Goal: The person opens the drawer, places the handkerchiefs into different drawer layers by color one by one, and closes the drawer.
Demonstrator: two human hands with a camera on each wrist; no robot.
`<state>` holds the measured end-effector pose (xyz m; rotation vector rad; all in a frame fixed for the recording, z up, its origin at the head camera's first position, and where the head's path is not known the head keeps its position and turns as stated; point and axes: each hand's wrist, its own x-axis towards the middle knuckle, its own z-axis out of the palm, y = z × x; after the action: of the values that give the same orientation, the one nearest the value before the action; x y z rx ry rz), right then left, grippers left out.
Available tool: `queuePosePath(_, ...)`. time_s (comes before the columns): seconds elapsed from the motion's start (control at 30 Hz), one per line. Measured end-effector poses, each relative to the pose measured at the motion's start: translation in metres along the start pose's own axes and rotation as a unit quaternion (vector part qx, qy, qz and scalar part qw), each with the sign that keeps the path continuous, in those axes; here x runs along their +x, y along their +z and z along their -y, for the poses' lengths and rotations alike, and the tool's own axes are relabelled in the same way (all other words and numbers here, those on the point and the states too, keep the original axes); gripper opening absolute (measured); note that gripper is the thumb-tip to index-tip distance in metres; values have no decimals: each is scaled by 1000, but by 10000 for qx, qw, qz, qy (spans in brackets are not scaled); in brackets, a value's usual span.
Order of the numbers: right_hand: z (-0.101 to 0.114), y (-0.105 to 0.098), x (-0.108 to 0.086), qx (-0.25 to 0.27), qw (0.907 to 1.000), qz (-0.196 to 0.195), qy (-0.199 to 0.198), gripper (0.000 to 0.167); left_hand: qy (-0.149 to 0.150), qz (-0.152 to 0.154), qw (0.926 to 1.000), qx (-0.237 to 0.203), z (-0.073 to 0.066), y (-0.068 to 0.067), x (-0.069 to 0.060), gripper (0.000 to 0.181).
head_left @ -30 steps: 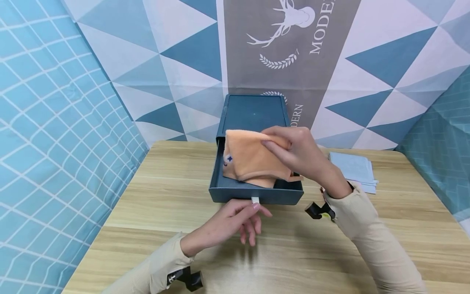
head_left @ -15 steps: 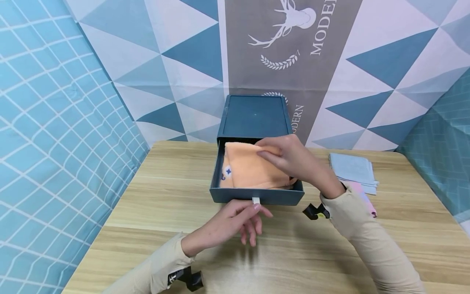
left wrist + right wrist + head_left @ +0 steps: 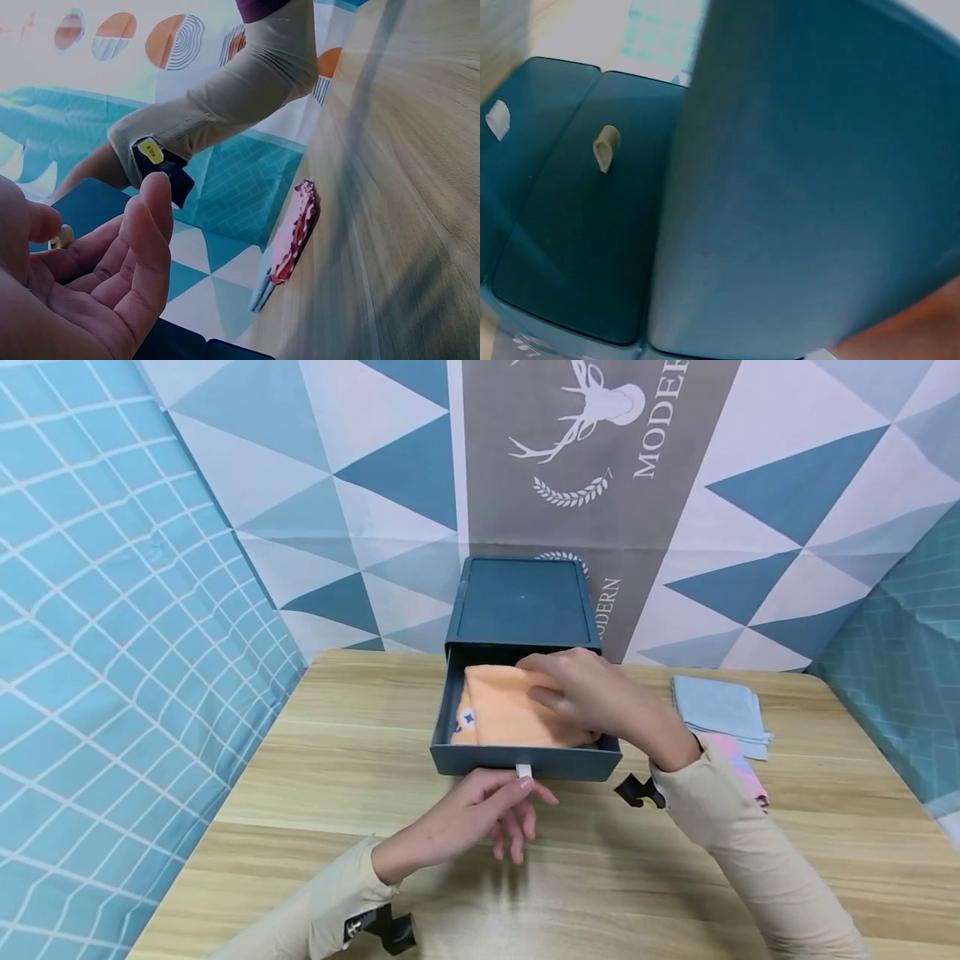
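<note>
An orange towel (image 3: 510,710) with a blue-and-white print lies folded in the pulled-out top drawer (image 3: 480,760) of a dark blue drawer unit (image 3: 525,602). My right hand (image 3: 585,689) reaches into the drawer and holds the towel's upper right part between thumb and fingers; the fingertips are partly hidden. Below the drawer front, my left hand (image 3: 480,810) pinches the white pull tab (image 3: 523,770) with thumb and index finger, the other fingers hanging loose. In the left wrist view the left hand (image 3: 97,277) appears palm-on. The right wrist view shows mostly the drawer's side (image 3: 802,187).
A light blue folded cloth (image 3: 716,706) and a pink patterned cloth (image 3: 738,764) lie on the wooden table (image 3: 337,793) at the right, partly behind the right forearm. Lower drawers (image 3: 577,225) with pull tabs appear in the right wrist view. Patterned fabric walls (image 3: 390,468) surround the table.
The right hand has lowered the orange towel, which now lies flatter inside the drawer. The left hand stays at the tab. More of the pink cloth shows as the right forearm shifts.
</note>
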<state>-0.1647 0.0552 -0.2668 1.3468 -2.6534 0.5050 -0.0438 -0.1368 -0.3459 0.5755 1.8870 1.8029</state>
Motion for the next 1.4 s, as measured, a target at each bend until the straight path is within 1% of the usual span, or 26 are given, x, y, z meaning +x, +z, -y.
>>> queuePosePath(0.13, 5, -6, -3, -227, 9993, -289, -83, 32, -24, -23, 10000, -47, 0, 0, -1, 41)
queuePosePath(0.3, 11, -17, -9, -406, 9968, -674, -170, 27, -80, -64, 9999, -98, 1, -1, -1, 43)
queuePosePath(0.43, 10, -24, -13, -263, 9939, -1016, -338, 24, -83, -68, 9999, -130, 1, -2, -1, 44)
queuePosePath(0.57, 3, -29, -14, -148, 9885, -1431, -468, 22, -80, -38, 9998, -165, 1, -2, -1, 43)
queuePosePath(0.63, 0, -32, -15, -193, 9861, -1616, -348, 22, -60, -18, 9998, -167, 1, -3, -1, 43)
queuePosePath(0.7, -4, -35, -16, -257, 9855, -1675, -57, 23, -66, -2, 9998, -168, 1, -3, -1, 43)
queuePosePath(0.77, -7, -37, -17, -344, 9866, -1559, 339, 25, -75, 3, 9998, -162, 1, -3, -1, 43)
queuePosePath(0.83, -9, -39, -19, -404, 9874, -1348, 719, 28, -90, 2, 9998, -178, 1, -3, -1, 43)
queuePosePath(0.87, -11, -39, -20, -403, 9878, -1228, 871, 30, -99, 4, 9998, -178, 1, -2, -1, 43)
queuePosePath(0.93, -14, -38, -23, -359, 9883, -1040, 1051, 31, -77, 10, 9998, -168, 1, -2, 0, 42)
queuePosePath(1.0, -19, -36, -26, -256, 9888, -958, 1118, 32, -46, 14, 9999, -147, 1, -1, 0, 41)
queuePosePath(1.07, -28, -31, -29, -38, 9890, -1019, 1069, 31, -24, 16, 9999, -110, 2, 0, 1, 41)
queuePosePath(1.13, -36, -26, -33, 207, 9883, -1142, 990, 31, -24, 13, 10000, -93, 2, 0, 1, 41)
queuePosePath(1.23, -44, -19, -36, 539, 9842, -1411, 922, 30, -58, 0, 9999, -82, 3, 0, 0, 42)
queuePosePath(1.4, -49, -10, -37, 797, 9764, -1791, 901, 30, -47, -29, 10000, -53, 2, 0, 0, 41)
